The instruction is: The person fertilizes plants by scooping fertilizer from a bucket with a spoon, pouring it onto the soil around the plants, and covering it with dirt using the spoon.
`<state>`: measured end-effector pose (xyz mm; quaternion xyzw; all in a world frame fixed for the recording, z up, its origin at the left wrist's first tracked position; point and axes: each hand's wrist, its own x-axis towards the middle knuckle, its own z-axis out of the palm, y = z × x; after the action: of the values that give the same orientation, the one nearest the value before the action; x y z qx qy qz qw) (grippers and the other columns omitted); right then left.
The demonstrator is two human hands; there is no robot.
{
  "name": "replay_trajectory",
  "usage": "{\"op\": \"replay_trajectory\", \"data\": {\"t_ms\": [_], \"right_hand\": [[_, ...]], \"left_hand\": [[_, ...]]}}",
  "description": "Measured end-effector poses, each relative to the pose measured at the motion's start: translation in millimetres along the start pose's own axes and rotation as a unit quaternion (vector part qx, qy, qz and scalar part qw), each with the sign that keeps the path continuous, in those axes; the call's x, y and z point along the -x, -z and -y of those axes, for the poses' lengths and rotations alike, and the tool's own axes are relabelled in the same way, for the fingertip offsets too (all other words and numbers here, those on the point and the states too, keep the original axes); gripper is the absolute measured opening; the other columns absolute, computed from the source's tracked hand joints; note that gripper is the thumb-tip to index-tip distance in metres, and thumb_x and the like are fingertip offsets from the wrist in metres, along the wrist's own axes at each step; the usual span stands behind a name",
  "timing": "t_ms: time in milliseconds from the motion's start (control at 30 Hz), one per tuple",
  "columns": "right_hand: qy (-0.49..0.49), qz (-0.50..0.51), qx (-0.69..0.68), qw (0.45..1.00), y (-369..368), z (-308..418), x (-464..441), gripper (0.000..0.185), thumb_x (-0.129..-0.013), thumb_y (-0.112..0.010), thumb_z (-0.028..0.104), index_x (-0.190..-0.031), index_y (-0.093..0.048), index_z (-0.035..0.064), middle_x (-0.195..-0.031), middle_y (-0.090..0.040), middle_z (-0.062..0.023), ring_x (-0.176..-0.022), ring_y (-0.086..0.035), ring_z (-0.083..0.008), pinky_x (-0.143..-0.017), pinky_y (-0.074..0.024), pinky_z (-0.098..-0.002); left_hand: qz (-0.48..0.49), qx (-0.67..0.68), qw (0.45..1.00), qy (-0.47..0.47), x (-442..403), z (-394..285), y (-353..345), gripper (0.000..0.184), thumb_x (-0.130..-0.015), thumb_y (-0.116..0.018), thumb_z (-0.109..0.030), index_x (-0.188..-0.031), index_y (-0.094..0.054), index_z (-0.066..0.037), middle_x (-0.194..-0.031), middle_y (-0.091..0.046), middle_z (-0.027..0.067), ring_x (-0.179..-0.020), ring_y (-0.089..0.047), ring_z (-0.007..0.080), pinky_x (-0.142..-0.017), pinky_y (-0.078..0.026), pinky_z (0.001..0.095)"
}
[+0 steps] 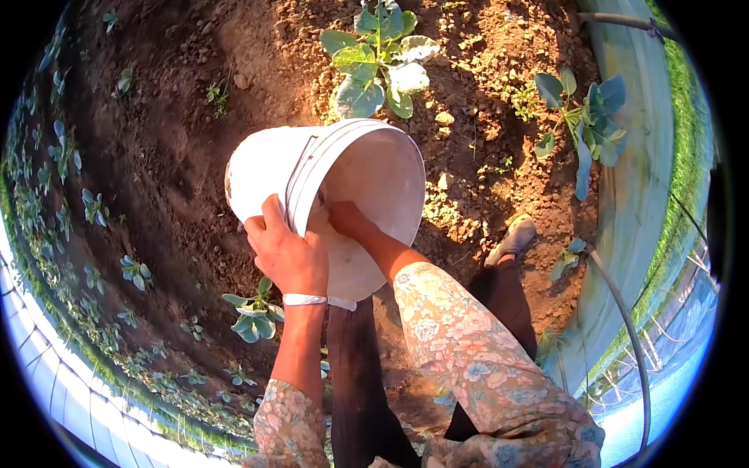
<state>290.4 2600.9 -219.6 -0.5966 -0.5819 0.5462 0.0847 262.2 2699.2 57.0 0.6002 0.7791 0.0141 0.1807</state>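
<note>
A white bucket [374, 168] is tipped on its side above the soil, its mouth turned to the right and toward me. Its wire handle [303, 160] lies against the outer wall near the rim. My left hand [290, 253] is closed on the near side of the bucket by the rim, with a pale band at its wrist. Inside the bucket, my right hand [351, 221] reaches toward the inner wall. Its fingers look curled and are partly hidden, so I cannot make out what they hold.
A large leafy plant [380, 62] grows beyond the bucket, another plant [589, 121] to the right, and a small one [256, 312] near my left forearm. Rows of seedlings fill the left. Translucent sheeting [636, 156] and a curved pipe [628, 320] border the right. My shoe [515, 236] rests on soil.
</note>
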Motion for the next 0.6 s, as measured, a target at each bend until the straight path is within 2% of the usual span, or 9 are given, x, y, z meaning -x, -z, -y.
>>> {"op": "replay_trajectory", "data": {"t_ms": [100, 200, 300, 400, 433, 500, 600], "right_hand": [[0.026, 0.034, -0.048, 0.998, 25.1, -1.4, 11.0, 0.02, -0.083, -0.05, 0.015, -0.093, -0.06, 0.0011, -0.081, -0.064, -0.0151, -0.076, -0.064, -0.0243, -0.06, -0.0508, -0.0383], [-0.143, 0.125, -0.248, 0.95, 83.3, 27.6, 42.0, 0.028, -0.083, -0.052, 0.016, -0.107, -0.06, 0.0033, -0.074, -0.062, -0.0112, -0.06, -0.06, -0.018, -0.051, -0.049, -0.0328], [-0.145, 0.114, -0.334, 0.924, 117.7, 30.2, 74.4, 0.041, -0.083, -0.051, 0.016, -0.123, -0.055, 0.0086, -0.068, -0.058, -0.0061, -0.051, -0.053, -0.0124, -0.045, -0.0455, -0.0277], [-0.127, 0.131, -0.371, 0.911, 145.6, 24.2, 102.5, 0.049, -0.084, -0.051, 0.016, -0.132, -0.047, 0.0129, -0.067, -0.058, -0.0039, -0.051, -0.051, -0.0097, -0.045, -0.0444, -0.0257], [-0.122, 0.129, -0.384, 0.906, 155.2, 22.2, 113.9, 0.048, -0.084, -0.05, 0.014, -0.132, -0.046, 0.0107, -0.068, -0.058, -0.0037, -0.05, -0.05, -0.009, -0.045, -0.0439, -0.0249], [-0.11, 0.124, -0.411, 0.896, 177.7, 21.4, 137.1, 0.048, -0.086, -0.049, 0.01, -0.133, -0.043, 0.0063, -0.07, -0.058, -0.0033, -0.049, -0.049, -0.0074, -0.044, -0.0428, -0.0233], [-0.113, 0.106, -0.451, 0.879, 202.7, 9.5, 171.2, 0.05, -0.086, -0.049, 0.008, -0.135, -0.041, 0.006, -0.07, -0.058, -0.0035, -0.049, -0.049, -0.007, -0.043, -0.0419, -0.0215]], "left_hand": [[0.013, -0.009, 1.0, 0.025, -1.7, -8.0, 2.9, 0.05, -0.065, -0.053, 0.003, -0.113, -0.048, -0.007, -0.097, -0.046, 0.0186, -0.093, -0.05, 0.0397, -0.08, -0.042, 0.0458], [-0.001, -0.021, 1.0, 0.018, 1.0, -1.1, -1.1, 0.051, -0.064, -0.054, 0.002, -0.114, -0.049, -0.008, -0.098, -0.046, 0.0185, -0.093, -0.05, 0.0391, -0.08, -0.042, 0.0455], [0.002, -0.039, 0.999, 0.032, 2.1, -6.8, -0.4, 0.05, -0.066, -0.053, 0.0, -0.114, -0.049, -0.009, -0.099, -0.047, 0.0178, -0.094, -0.05, 0.0384, -0.081, -0.042, 0.0455], [0.011, -0.053, 0.997, 0.046, 4.1, -10.4, -3.8, 0.051, -0.066, -0.056, -0.002, -0.115, -0.048, -0.011, -0.101, -0.045, 0.0151, -0.098, -0.049, 0.0355, -0.077, -0.042, 0.0479], [0.016, -0.058, 0.997, 0.05, 5.3, -11.1, -5.5, 0.052, -0.066, -0.058, -0.003, -0.115, -0.047, -0.012, -0.102, -0.044, 0.0138, -0.099, -0.048, 0.0341, -0.076, -0.042, 0.0492], [-0.004, -0.059, 0.997, 0.043, 7.8, -15.0, -7.3, 0.049, -0.067, -0.054, -0.002, -0.115, -0.049, -0.01, -0.101, -0.046, 0.0161, -0.097, -0.05, 0.0365, -0.079, -0.043, 0.0469], [-0.029, -0.081, 0.995, 0.041, 6.2, -13.8, -7.4, 0.047, -0.067, -0.05, -0.003, -0.114, -0.05, -0.009, -0.101, -0.048, 0.0185, -0.094, -0.051, 0.0388, -0.081, -0.043, 0.0462]]}}
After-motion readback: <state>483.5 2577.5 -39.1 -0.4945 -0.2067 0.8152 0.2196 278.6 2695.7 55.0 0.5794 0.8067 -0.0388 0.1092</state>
